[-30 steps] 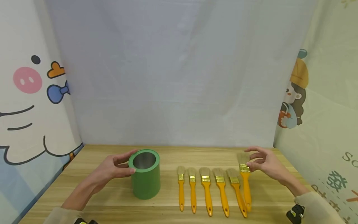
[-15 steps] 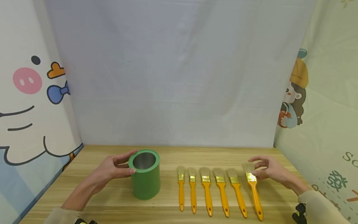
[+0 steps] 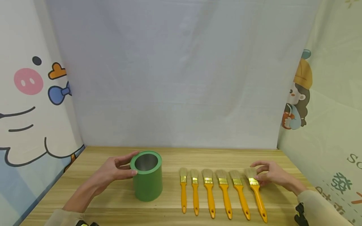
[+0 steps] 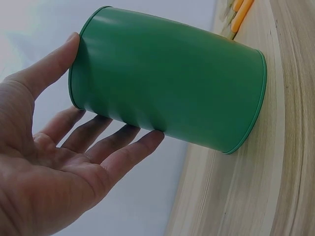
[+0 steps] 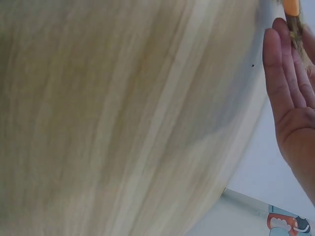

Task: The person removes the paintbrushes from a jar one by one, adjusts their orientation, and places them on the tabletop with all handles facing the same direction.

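Note:
A green can [image 3: 147, 186] stands upright with its mouth facing up, showing a grey inside. My left hand [image 3: 114, 169] grips its left side near the rim. In the left wrist view the thumb [image 4: 54, 64] and fingers [image 4: 133, 147] lie on either side of the can [image 4: 167, 78]. The rightmost paintbrush [image 3: 258, 199] has an orange handle, a gold ferrule and pale bristles. My right hand [image 3: 272, 175] pinches it around the ferrule and bristles, its handle pointing toward me. The right wrist view catches only part of this paintbrush [image 5: 291, 7], at the edge.
Several more paintbrushes, one of them in the middle [image 3: 210, 199], lie in a row between the can and my right hand, bristles away from me. The wooden table [image 3: 113, 204] ends at a pale cloth backdrop [image 3: 175, 94]. Printed curtains hang on both sides.
My right hand has shifted the rightmost paintbrush away from its neighbour, rightward and toward me; the brush now lies apart, at the row's end. The left hand and can stay put.

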Available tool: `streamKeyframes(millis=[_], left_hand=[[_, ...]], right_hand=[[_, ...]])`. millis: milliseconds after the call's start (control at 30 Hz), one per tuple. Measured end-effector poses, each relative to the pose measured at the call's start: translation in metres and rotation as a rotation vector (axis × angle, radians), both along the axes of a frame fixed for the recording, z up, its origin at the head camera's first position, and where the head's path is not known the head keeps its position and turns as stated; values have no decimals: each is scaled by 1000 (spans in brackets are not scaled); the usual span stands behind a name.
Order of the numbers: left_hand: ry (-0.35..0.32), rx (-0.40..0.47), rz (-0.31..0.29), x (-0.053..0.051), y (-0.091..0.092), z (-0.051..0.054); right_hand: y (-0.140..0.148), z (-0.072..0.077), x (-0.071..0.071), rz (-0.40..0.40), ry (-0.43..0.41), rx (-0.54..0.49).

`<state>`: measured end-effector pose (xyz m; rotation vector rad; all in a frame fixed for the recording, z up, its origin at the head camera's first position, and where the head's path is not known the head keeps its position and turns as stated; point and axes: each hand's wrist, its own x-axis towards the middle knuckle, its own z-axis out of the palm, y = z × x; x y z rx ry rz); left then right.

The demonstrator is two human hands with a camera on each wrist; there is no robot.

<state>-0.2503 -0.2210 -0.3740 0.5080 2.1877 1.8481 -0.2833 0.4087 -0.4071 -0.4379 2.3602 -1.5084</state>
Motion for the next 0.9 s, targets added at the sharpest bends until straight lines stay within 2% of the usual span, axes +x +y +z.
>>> streamKeyframes(millis=[300, 667, 900], left_hand=[[-10, 2, -7, 0, 0, 1], [-4, 4, -8, 0, 0, 2], [0, -11, -16, 1, -1, 3]], right_hand=[[-1, -6, -5, 20, 39, 38], [0, -12, -11, 9, 83, 118], [1, -13, -12, 37, 131, 137]])
